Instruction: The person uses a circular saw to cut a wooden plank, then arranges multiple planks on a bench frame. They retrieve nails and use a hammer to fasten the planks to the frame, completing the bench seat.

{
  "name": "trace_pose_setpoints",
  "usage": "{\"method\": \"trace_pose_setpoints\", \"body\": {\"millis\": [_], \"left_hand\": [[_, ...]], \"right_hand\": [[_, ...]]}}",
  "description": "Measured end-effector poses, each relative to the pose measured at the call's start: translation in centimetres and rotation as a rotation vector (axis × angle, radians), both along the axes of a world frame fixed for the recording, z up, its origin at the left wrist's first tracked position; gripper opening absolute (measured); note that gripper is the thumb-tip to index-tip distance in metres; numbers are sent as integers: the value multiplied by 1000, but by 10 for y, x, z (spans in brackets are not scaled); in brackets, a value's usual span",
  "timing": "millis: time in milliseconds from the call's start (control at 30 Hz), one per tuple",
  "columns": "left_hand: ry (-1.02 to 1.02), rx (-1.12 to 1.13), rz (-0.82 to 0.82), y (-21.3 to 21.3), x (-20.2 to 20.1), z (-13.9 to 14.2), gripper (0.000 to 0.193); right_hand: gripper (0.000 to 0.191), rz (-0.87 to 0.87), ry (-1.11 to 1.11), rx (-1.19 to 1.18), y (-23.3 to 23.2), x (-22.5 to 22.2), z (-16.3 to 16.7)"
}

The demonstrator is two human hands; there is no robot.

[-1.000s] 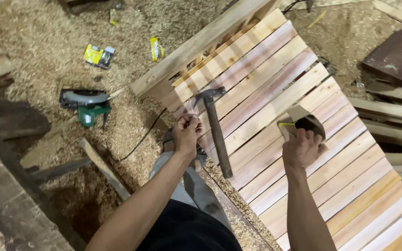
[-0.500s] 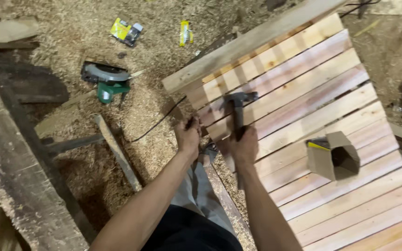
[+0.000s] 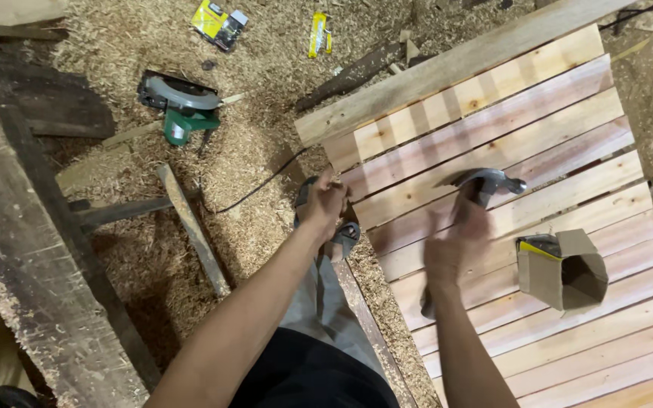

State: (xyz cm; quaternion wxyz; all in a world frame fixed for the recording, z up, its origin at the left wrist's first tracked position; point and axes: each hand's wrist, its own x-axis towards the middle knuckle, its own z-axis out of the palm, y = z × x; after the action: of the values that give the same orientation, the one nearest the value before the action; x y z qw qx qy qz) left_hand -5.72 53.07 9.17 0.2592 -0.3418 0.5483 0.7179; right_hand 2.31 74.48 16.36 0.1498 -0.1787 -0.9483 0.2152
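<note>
Two hands in view, both ours. Right hand (image 3: 447,253): fingers closed round the handle of a hammer (image 3: 471,205), blurred, held above the slats; its steel head (image 3: 493,181) lies over the middle boards, the handle end showing below our wrist. Left hand (image 3: 323,202): fingers pinched together at the left edge of the panel (image 3: 493,98), touching a slat end; whether they hold anything we cannot tell, the tips being too small to read.

Panel: pale wooden slats laid side by side, crossed at the top by one longer plank (image 3: 447,72), lying on the floor.

On the slats, right of the hammer and apart from it: one open cardboard box (image 3: 561,268), tipped on its side, with a yellow-and-black item at its mouth.

Floor (image 3: 266,98): thick with sawdust.

Left of the panel, well apart: one green circular saw (image 3: 183,109), its black cord (image 3: 258,189) running toward our left hand.

Far edge: two yellow packets (image 3: 221,21), (image 3: 319,34).

Near left: one heavy dark beam (image 3: 32,264); one thin stick (image 3: 194,230).
</note>
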Motion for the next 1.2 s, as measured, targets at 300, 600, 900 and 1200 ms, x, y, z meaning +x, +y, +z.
{"method": "trace_pose_setpoints", "body": {"millis": [300, 600, 900, 1200], "left_hand": [[73, 82, 82, 3, -3, -8, 25], [112, 187, 202, 14, -2, -27, 6], [1, -40, 88, 16, -8, -1, 67], [42, -45, 13, 12, -12, 2, 70]], "right_hand": [[88, 498, -453, 89, -61, -9, -27], [79, 371, -440, -67, -58, -23, -12], [68, 280, -344, 122, -48, -101, -25], [76, 218, -666, 59, -49, -140, -14]]}}
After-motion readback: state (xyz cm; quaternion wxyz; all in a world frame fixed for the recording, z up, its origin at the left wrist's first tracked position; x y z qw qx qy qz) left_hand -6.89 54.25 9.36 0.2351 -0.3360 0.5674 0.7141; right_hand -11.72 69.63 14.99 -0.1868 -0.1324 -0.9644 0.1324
